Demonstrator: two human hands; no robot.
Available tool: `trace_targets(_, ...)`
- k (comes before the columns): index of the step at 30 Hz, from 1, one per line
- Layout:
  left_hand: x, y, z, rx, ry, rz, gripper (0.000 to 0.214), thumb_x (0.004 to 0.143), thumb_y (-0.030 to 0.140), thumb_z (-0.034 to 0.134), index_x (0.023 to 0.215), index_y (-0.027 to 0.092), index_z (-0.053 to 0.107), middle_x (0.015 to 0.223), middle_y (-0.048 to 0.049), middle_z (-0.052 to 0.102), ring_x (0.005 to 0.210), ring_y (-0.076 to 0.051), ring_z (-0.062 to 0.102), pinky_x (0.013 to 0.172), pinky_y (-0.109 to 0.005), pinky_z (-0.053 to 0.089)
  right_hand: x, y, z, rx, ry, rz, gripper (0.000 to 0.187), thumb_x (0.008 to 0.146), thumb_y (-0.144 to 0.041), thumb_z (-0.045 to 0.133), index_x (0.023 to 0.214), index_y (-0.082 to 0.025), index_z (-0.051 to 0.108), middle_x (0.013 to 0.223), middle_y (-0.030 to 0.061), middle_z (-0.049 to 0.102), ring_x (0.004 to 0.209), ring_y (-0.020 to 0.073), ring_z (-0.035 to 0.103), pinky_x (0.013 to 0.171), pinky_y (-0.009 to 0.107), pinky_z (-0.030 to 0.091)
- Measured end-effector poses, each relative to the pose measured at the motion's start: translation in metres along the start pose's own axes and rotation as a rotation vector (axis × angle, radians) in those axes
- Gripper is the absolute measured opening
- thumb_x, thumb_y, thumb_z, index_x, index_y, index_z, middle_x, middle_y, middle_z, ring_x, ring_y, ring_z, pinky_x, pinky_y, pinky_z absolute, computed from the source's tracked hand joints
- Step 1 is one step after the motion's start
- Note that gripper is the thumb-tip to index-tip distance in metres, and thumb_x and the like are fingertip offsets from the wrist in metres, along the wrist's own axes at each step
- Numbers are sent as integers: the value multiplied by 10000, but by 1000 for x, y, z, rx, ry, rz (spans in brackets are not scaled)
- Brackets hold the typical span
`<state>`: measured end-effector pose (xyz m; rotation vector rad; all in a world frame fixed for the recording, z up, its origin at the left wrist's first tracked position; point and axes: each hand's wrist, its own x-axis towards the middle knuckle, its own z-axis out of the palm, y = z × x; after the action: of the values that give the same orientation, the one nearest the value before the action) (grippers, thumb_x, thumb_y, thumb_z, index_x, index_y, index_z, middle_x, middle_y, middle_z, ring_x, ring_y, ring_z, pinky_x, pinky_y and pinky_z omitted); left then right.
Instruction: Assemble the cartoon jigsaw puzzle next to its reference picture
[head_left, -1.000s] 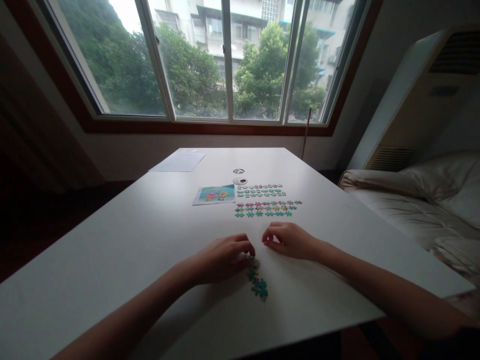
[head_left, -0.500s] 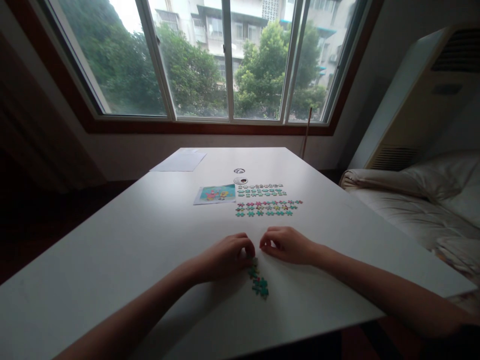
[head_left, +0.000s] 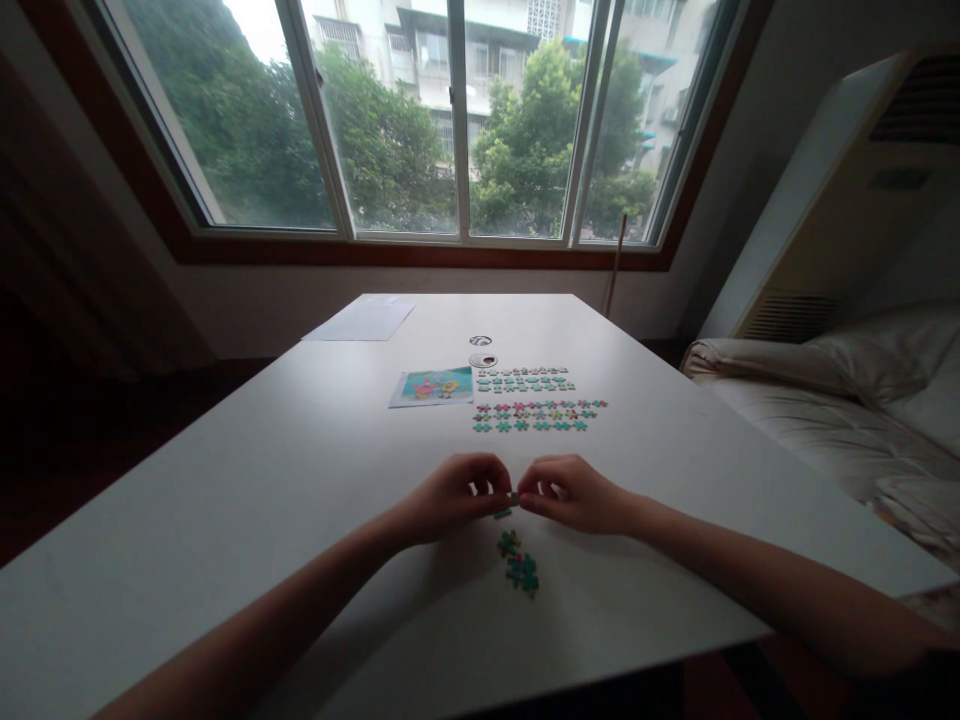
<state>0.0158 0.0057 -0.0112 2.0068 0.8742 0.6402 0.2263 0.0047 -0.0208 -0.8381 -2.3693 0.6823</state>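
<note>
My left hand (head_left: 459,497) and my right hand (head_left: 571,494) meet over the near part of the white table. Thumb and fingers of each are pinched together, and a small greyish puzzle piece (head_left: 514,498) is held between the two sets of fingertips. Just under my left fingertips another puzzle piece (head_left: 502,513) partly shows. Closer to me lies a small heap of green puzzle pieces (head_left: 520,570), some overlapping. Beyond my hands, several rows of puzzle pieces (head_left: 541,426) are laid out, mostly teal with some pink and yellow.
Left of the rows lies a colourful cartoon picture sheet (head_left: 433,386). Two small round items, a nearer disc (head_left: 482,360) and a farther one (head_left: 480,341), sit behind them. White paper (head_left: 360,321) rests at the far left corner. A pale sofa (head_left: 810,410) stands right of the table (head_left: 262,480).
My left hand has lifted from the pieces near the heap and moved toward my right hand, bringing a puzzle piece to its fingertips. My right hand has hardly moved.
</note>
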Motion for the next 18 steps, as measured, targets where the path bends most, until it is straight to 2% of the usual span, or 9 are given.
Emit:
trace_targets(8,2,-2,5,-17,42,14,175,775,302,604,771,133,558,648,10,577,574,-87,511,509,-193,394,1,-2,1,48,25,39,121,792,-250,569,759,-149,628,622,-14,569,508,63,431,490,185,350)
trace_targets(12,2,-5,5,20,80,26,182,780,306,593,833,136,557,715,-4,580,612,-94,521,516,-192,405,1,0,0,46,54,29,139,805,-271,554,761,-155,617,636,-10,576,534,73,452,512,192,370)
trace_targets(15,1,-8,-1,89,100,36,168,791,290,571,876,145,555,760,-7,584,626,-93,516,525,-191,408,4,6,-7,31,106,26,178,823,-310,536,769,-158,612,625,-9,567,547,80,456,520,197,371)
trace_targets(18,0,-11,-9,208,94,53,108,795,252,552,838,156,576,707,7,569,606,-93,489,543,-198,399,6,19,-21,-7,196,46,232,838,-355,507,767,-155,600,619,-6,562,539,82,439,513,202,360)
